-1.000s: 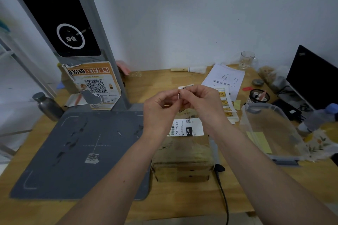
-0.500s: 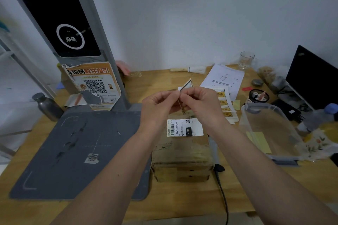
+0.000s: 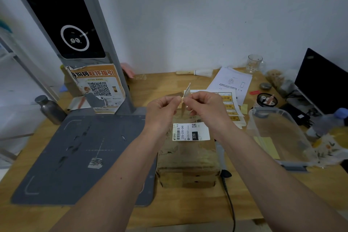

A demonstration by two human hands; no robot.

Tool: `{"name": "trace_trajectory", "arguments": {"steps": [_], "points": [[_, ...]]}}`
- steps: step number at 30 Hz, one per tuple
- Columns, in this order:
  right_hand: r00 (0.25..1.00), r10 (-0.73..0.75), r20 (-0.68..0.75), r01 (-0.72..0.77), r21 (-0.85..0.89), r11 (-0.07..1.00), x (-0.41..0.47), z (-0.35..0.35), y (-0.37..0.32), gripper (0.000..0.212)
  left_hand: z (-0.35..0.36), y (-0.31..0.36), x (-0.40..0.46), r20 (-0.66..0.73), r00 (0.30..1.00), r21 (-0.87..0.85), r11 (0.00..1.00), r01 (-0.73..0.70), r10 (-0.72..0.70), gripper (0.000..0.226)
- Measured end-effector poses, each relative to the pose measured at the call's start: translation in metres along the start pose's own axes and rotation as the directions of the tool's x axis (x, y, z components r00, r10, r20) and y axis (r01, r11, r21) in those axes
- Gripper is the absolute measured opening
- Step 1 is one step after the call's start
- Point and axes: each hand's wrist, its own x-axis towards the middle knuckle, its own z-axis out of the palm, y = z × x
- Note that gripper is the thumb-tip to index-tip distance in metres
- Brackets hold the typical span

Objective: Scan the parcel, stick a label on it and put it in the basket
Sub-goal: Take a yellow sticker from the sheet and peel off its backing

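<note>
Up above the parcel [image 3: 188, 154], both hands raised and meeting at the fingertips. Left hand [image 3: 162, 111] curled, thumb and forefinger pinching the near edge of a small label [image 3: 186, 91]. Right hand [image 3: 204, 107] likewise curled, pinching the same label from the other side, fingertips almost touching those of the left. Label held on edge, tilted, one corner poking up past the knuckles; whether backing paper is attached cannot be told.

Below, a brown cardboard parcel lying flat on the wooden table [image 3: 188, 211], just beside the right edge of the grey scanner mat [image 3: 79, 156]. Already bearing a white shipping label [image 3: 191, 131] with barcode and "220" on its top face. Not touched by either hand.

To the right, a clear plastic basket [image 3: 278, 137] with grey clips, standing near the parcel, a yellow note visible through its wall. Behind the right hand, a sheet of yellow stickers [image 3: 230, 107] lying on the table, partly hidden by the fingers.

At the left, the scanner column [image 3: 75, 30] rising from the mat, a torn poster with a QR code [image 3: 98, 88] stuck at its foot. Further off: metal bottle [image 3: 49, 109] at the table's left edge, printed papers [image 3: 232, 83], glass cup [image 3: 254, 63] by the wall, dark monitor [image 3: 323, 81] at far right. Black cable [image 3: 228, 199] running down beside the parcel toward the near edge.
</note>
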Motion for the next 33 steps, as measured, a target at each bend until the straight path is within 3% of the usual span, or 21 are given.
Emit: {"name": "trace_trajectory", "arguments": {"steps": [17, 27, 33], "points": [[0.998, 0.062, 0.007, -0.062, 0.044, 0.997, 0.0007, -0.0012, 0.0048, 0.009, -0.0026, 0.0005, -0.0018, -0.054, 0.999, 0.034, 0.999, -0.005, 0.007, 0.022], [0.997, 0.082, 0.002, -0.082, 0.061, 0.995, 0.0013, -0.0042, 0.0079, 0.007, 0.0000, 0.0024, -0.0003, -0.031, 0.977, -0.212, 0.957, 0.200, -0.211, 0.018], [0.996, 0.086, -0.006, -0.086, 0.065, 0.994, 0.0009, -0.0063, 0.0093, 0.007, -0.0001, 0.0014, 0.0009, -0.076, 0.964, -0.274, 0.935, 0.226, -0.255, 0.019]]}}
